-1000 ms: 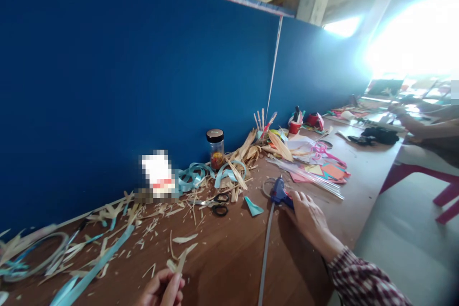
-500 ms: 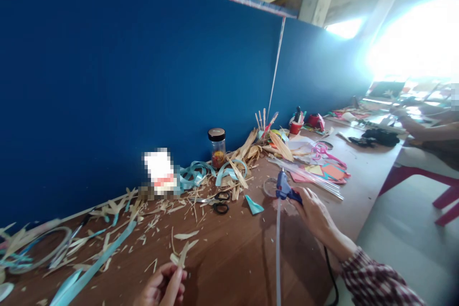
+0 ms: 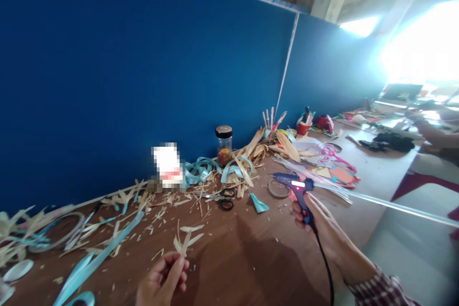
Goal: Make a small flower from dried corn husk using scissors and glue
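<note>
My right hand (image 3: 321, 222) is wrapped round the handle of a dark blue glue gun (image 3: 296, 184). The gun's nozzle points left, a red light glows on its side, and a long clear glue stick (image 3: 390, 203) sticks out of its back. A black cord (image 3: 327, 267) hangs down from the handle. Low in the view, my left hand (image 3: 163, 275) pinches a pale strip of dried husk (image 3: 185, 244) between thumb and fingers. Other pale husk slivers (image 3: 191, 228) show just beyond its fingertips; whether they are joined to the held strip I cannot tell.
Black-handled scissors (image 3: 225, 197), light blue ribbon (image 3: 103, 253) and husk scraps litter the brown table (image 3: 222, 267). A black-lidded jar (image 3: 224, 146) stands by the blue partition (image 3: 143, 71). Pink scissors (image 3: 335, 155) and coloured paper (image 3: 342, 174) lie at right. Another person's arm (image 3: 433, 131) shows at far right.
My right hand has turned the glue gun from nozzle-up to nozzle-left, and its glue stick has swung from hanging down to pointing right. My left hand still pinches the husk strip. The view has shifted left.
</note>
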### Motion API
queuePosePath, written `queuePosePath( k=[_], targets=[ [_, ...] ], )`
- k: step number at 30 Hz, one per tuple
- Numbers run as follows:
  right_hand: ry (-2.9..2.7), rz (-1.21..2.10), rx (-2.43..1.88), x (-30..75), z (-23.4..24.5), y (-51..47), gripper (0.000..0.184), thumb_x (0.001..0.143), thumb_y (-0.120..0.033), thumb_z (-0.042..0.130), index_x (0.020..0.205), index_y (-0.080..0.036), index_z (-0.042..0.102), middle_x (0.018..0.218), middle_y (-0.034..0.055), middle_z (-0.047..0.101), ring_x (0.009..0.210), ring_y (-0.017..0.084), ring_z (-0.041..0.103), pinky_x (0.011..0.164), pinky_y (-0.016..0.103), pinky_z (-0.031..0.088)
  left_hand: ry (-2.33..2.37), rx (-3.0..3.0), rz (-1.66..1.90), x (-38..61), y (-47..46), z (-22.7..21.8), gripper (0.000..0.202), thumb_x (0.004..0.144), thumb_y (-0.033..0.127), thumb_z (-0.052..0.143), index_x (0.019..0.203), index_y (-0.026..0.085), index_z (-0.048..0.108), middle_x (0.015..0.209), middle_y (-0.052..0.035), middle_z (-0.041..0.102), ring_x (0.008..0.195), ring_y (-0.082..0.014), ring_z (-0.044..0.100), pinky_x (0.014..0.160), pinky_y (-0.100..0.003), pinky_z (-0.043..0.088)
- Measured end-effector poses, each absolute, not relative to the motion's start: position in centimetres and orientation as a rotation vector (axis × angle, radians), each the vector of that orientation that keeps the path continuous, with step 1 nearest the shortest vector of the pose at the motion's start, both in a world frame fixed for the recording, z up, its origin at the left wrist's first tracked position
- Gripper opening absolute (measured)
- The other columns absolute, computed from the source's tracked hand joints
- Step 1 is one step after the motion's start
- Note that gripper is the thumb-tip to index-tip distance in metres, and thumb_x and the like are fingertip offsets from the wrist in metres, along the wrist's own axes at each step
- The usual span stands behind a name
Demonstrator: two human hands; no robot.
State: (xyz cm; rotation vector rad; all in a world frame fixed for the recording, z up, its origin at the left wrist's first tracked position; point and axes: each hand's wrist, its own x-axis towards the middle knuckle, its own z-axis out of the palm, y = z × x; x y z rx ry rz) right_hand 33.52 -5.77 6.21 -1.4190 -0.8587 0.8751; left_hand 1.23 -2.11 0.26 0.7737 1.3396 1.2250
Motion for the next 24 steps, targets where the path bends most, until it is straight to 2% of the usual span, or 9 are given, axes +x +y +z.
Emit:
queuePosePath(
  k=[5,8,12,16,24],
  targets=[
    [-0.797,1.174,-1.293,29.7,6.9,-6.1,0.033,0.085,-0.049,0.043,0.080,-0.018,0.055,0.065,-0.0005,0.049,0.055,0.011,0.042,0.048,0.019,0.036,1.316,0.750,1.223,1.4,-2.0,0.8,0.034,0.054,0.041,0.073,0.068,0.014,0.058,0.051,0.0013,0.059,0.039,-0.0070,0.045,0.034,-0.016,0.037],
    [-0.841,1.324,-1.236,27.6,6.6,-6.0,0.033,0.086,-0.048,0.043,0.081,-0.018,0.056,0.066,0.0005,0.050,0.056,0.012,0.044,0.050,0.022,0.039,1.312,0.772,1.235,1.3,-2.0,0.8,0.030,0.056,0.039,0.071,0.066,0.013,0.059,0.054,0.0000,0.059,0.041,-0.0074,0.047,0.036,-0.017,0.040],
    [-0.919,1.420,-1.267,25.1,5.7,-6.4,0.037,0.086,-0.051,0.038,0.097,-0.020,0.056,0.066,0.0020,0.054,0.056,0.015,0.047,0.052,0.026,0.042,1.296,0.726,1.227,1.2,-1.9,0.7,0.030,0.056,0.037,0.071,0.068,0.013,0.059,0.054,-0.0007,0.060,0.041,-0.0074,0.047,0.036,-0.017,0.042],
    [-1.094,1.520,-1.266,23.2,5.0,-7.3,0.040,0.086,-0.053,0.036,0.105,-0.022,0.054,0.067,0.0012,0.056,0.056,0.015,0.048,0.055,0.027,0.044,1.280,0.678,1.205,1.0,-1.7,0.7,0.029,0.056,0.036,0.071,0.067,0.012,0.059,0.053,-0.0005,0.060,0.040,-0.0063,0.047,0.035,-0.016,0.041],
    [-1.231,1.679,-1.321,20.4,5.6,-7.9,0.046,0.082,-0.060,0.038,0.089,-0.019,0.057,0.067,0.0018,0.054,0.057,0.013,0.049,0.057,0.027,0.047,1.226,0.663,1.182,0.6,-1.5,0.5,0.029,0.057,0.036,0.072,0.065,0.011,0.060,0.051,-0.0008,0.060,0.038,-0.0055,0.046,0.034,-0.015,0.038]
  ],
)
